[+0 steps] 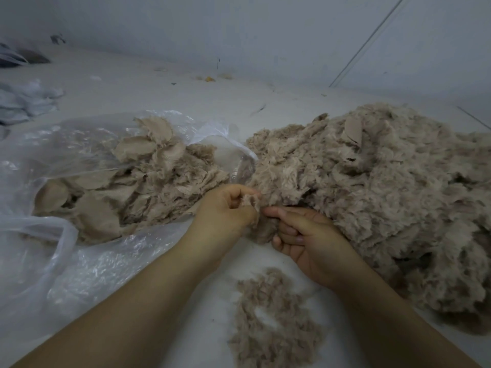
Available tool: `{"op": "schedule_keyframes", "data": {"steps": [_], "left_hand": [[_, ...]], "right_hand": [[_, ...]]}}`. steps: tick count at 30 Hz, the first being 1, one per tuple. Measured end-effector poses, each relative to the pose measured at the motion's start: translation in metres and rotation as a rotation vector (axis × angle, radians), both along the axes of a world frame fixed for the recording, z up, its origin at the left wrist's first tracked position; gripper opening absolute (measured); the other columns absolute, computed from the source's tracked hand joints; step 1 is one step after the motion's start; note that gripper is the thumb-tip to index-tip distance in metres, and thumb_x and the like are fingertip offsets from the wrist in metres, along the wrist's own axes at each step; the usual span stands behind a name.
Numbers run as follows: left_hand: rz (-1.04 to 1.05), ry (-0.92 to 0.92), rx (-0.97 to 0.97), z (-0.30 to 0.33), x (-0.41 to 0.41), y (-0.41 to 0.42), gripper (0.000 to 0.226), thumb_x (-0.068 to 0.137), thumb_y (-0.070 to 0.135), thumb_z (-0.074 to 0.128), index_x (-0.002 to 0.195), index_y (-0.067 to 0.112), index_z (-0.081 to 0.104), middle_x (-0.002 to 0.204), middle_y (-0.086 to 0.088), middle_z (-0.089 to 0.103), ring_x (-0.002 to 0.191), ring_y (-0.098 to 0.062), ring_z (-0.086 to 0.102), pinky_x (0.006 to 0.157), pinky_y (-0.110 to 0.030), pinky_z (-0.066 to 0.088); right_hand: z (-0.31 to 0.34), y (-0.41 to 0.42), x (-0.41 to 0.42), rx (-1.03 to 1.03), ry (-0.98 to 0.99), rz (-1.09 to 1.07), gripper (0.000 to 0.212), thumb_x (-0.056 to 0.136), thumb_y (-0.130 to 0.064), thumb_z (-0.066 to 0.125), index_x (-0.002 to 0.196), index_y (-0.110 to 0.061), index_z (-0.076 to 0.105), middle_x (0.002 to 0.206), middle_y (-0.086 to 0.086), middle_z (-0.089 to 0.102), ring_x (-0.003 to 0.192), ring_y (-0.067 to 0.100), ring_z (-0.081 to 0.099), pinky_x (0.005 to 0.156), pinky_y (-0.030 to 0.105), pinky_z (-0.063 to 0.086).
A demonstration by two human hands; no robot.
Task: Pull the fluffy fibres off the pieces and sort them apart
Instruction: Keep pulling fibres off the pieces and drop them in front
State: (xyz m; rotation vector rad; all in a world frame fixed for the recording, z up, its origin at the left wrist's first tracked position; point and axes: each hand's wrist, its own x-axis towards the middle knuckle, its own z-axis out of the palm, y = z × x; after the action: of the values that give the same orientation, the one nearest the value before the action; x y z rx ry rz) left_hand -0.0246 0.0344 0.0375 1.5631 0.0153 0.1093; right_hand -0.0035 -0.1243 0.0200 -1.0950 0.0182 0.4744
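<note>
A beige fluffy piece (259, 221) sits between my two hands at the centre. My left hand (225, 211) pinches its upper edge with curled fingers. My right hand (305, 235) grips its lower right side, thumb pointing left. A big heap of fluffy beige pieces (385, 195) spreads to the right, touching my right hand. On the left a clear plastic bag (66, 221) holds several beige pieces with bare cloth backing (127, 187). A small pile of loose pulled fibres (273, 322) lies on the white surface below my hands.
The white work surface (186, 96) runs back to a pale wall. Pale blue-white cloth (24, 99) lies at the far left edge, dark items (21, 58) behind it. Small scraps, one yellow (210, 79), lie near the wall.
</note>
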Motion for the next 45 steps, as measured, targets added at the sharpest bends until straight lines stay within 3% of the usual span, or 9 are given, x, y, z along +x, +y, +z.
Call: {"op": "schedule_keyframes", "data": {"steps": [5, 8, 11, 16, 25, 30, 33, 38, 45], "left_hand": [[0.05, -0.11, 0.316, -0.006, 0.003, 0.002, 0.033, 0.082, -0.008, 0.06, 0.094, 0.02, 0.071, 0.068, -0.009, 0.056, 0.055, -0.017, 0.046, 0.053, -0.028, 0.041], [0.02, -0.184, 0.47, -0.007, 0.002, 0.002, 0.038, 0.076, -0.008, 0.066, 0.09, 0.027, 0.07, 0.071, 0.007, 0.048, 0.061, -0.003, 0.046, 0.058, -0.014, 0.038], [0.044, -0.245, 0.626, -0.009, 0.004, 0.004, 0.034, 0.074, -0.006, 0.072, 0.09, 0.024, 0.074, 0.087, 0.004, 0.055, 0.084, -0.01, 0.052, 0.07, -0.011, 0.039], [-0.01, -0.245, 0.811, -0.007, 0.004, 0.008, 0.031, 0.079, -0.005, 0.068, 0.1, 0.016, 0.075, 0.09, 0.004, 0.06, 0.078, -0.007, 0.053, 0.067, -0.002, 0.036], [-0.135, -0.214, 1.005, -0.003, 0.007, 0.015, 0.042, 0.078, -0.004, 0.062, 0.114, 0.016, 0.069, 0.105, -0.006, 0.056, 0.096, -0.018, 0.053, 0.078, -0.021, 0.039], [-0.021, -0.206, 0.936, -0.009, 0.009, 0.017, 0.013, 0.086, 0.003, 0.063, 0.087, 0.007, 0.075, 0.078, -0.002, 0.066, 0.068, -0.012, 0.056, 0.063, -0.023, 0.041], [0.028, -0.217, 0.829, -0.009, 0.008, 0.013, 0.021, 0.09, 0.008, 0.064, 0.07, 0.001, 0.065, 0.059, -0.007, 0.055, 0.052, -0.009, 0.043, 0.053, -0.023, 0.035], [-0.054, -0.112, 0.341, -0.005, 0.002, 0.001, 0.018, 0.095, 0.006, 0.059, 0.08, -0.001, 0.065, 0.064, -0.026, 0.061, 0.046, -0.022, 0.055, 0.042, -0.03, 0.047], [-0.035, 0.052, -0.126, -0.006, 0.004, 0.003, 0.035, 0.098, 0.009, 0.052, 0.069, 0.013, 0.07, 0.054, -0.011, 0.057, 0.044, -0.02, 0.045, 0.041, -0.023, 0.037]], "right_hand": [[-0.001, 0.0, 0.0, -0.003, -0.007, -0.005, 0.024, 0.097, -0.01, 0.049, 0.107, 0.002, 0.067, 0.049, -0.004, 0.031, 0.038, 0.003, 0.035, 0.052, 0.019, 0.047], [0.0, 0.001, -0.001, 0.0, -0.013, -0.001, 0.025, 0.098, -0.011, 0.048, 0.106, 0.001, 0.068, 0.049, -0.004, 0.031, 0.038, 0.002, 0.035, 0.052, 0.019, 0.047], [0.0, 0.001, -0.001, 0.003, -0.018, -0.001, 0.026, 0.098, -0.01, 0.047, 0.112, 0.004, 0.064, 0.048, -0.005, 0.033, 0.037, 0.002, 0.039, 0.052, 0.019, 0.048], [-0.001, 0.001, -0.001, -0.012, -0.033, 0.017, 0.027, 0.099, -0.009, 0.047, 0.115, 0.004, 0.064, 0.049, -0.005, 0.034, 0.038, 0.002, 0.042, 0.053, 0.019, 0.049], [-0.001, 0.0, -0.001, -0.018, -0.034, 0.006, 0.026, 0.098, -0.01, 0.048, 0.114, 0.002, 0.065, 0.049, -0.005, 0.036, 0.039, 0.002, 0.041, 0.054, 0.019, 0.049], [-0.002, 0.0, 0.0, -0.029, -0.041, 0.005, 0.023, 0.098, -0.01, 0.049, 0.109, -0.001, 0.068, 0.049, -0.005, 0.035, 0.04, 0.002, 0.041, 0.054, 0.02, 0.05], [-0.004, -0.001, 0.0, -0.044, -0.09, 0.051, 0.025, 0.098, -0.013, 0.05, 0.112, -0.007, 0.069, 0.052, -0.006, 0.038, 0.042, 0.001, 0.042, 0.057, 0.02, 0.05], [-0.003, 0.0, -0.003, -0.025, -0.124, 0.127, 0.028, 0.097, -0.023, 0.049, 0.099, -0.009, 0.073, 0.051, -0.007, 0.04, 0.043, 0.002, 0.042, 0.059, 0.021, 0.049], [0.002, 0.0, -0.006, -0.038, -0.138, 0.118, 0.021, 0.091, -0.021, 0.054, 0.083, -0.009, 0.069, 0.049, -0.007, 0.047, 0.042, 0.002, 0.047, 0.058, 0.019, 0.049]]}}
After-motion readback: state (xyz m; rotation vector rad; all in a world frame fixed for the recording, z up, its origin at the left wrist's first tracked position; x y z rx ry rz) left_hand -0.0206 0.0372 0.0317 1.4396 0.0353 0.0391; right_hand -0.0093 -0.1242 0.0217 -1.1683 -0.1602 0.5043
